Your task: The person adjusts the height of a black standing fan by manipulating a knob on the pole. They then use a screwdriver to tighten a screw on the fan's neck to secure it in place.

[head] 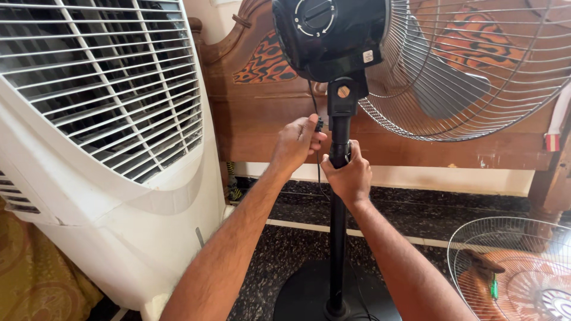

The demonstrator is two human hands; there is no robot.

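Observation:
A black pedestal fan stands before me, its pole [337, 238] rising from a round base [303, 294] to the motor housing [324, 35]. My right hand [350, 175] is wrapped around the pole at the height collar, just below the neck joint [343, 95]. To its left, my left hand [295, 142] pinches a small black knob or clip [319, 124] at the side of the pole, where the thin black cord runs down. The rear wire guard [476, 71] and grey blades [449, 89] sit at the upper right; the front guard is off.
A large white air cooler [113, 148] fills the left side, close to my left arm. A carved wooden headboard [262, 113] stands behind the fan. The detached wire front guard [511, 267] lies on the dark speckled floor [285, 249] at the lower right.

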